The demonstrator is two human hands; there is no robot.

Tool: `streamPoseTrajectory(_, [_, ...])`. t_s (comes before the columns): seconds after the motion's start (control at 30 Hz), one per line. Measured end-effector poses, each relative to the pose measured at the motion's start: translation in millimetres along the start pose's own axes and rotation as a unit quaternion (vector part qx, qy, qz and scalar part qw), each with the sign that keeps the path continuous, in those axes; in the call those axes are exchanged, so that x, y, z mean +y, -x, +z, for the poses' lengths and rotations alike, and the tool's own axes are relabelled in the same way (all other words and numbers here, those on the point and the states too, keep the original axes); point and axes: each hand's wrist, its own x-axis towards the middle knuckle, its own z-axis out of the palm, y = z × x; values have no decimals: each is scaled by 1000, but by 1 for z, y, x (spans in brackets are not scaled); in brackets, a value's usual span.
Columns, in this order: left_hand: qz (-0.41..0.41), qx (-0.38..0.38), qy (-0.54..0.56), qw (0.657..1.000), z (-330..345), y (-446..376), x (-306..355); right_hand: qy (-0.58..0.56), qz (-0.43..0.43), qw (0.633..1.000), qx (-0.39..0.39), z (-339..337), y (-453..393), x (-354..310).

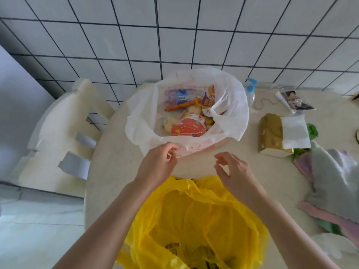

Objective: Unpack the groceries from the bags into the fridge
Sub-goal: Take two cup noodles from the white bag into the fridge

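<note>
Hovering over white bag of groceries on tabletop, just beyond our fingertips. Our left hand at bag's near rim, grip loosely curled, contact unclear. Our right hand beside it, grip apart, holding nothing. Yellow bag beneath our wrists.

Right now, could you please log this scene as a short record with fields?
surface: round table
white bag: open, holds packaged food and a red-lidded bowl
yellow bag: open, nearest the person
left hand: at the white bag's near rim, fingers curled
right hand: above the table, holding nothing
beside: tissue box, chair
</note>
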Motion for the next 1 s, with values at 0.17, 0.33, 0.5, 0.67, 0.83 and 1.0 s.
streamPoseTrajectory(0.17, [15, 18, -11, 1000, -2, -56, 14, 75, -76, 994, 12, -39, -79, 2])
streamPoseTrajectory(0.33, [18, -15, -67, 997, 7, -107, 19, 208, -188, 960, -3, -53, -154, 2])
streamPoseTrajectory(0.5, [57, -35, -124, 990, 24, -141, 15, 382, -269, 880, -87, -32, -219, 28])
streamPoseTrajectory(0.67, [47, -90, -92, 991, 36, -166, 10, 446, -250, 852, -115, -15, -253, 50])
streamPoseTrajectory(0.83, [35, -176, -118, 977, 45, -184, -1, 507, -128, 847, -96, -6, -263, 52])
streamPoseTrajectory(1.0, [57, -223, -142, 963, 49, -193, -7, 582, -56, 806, -87, -4, -268, 53])
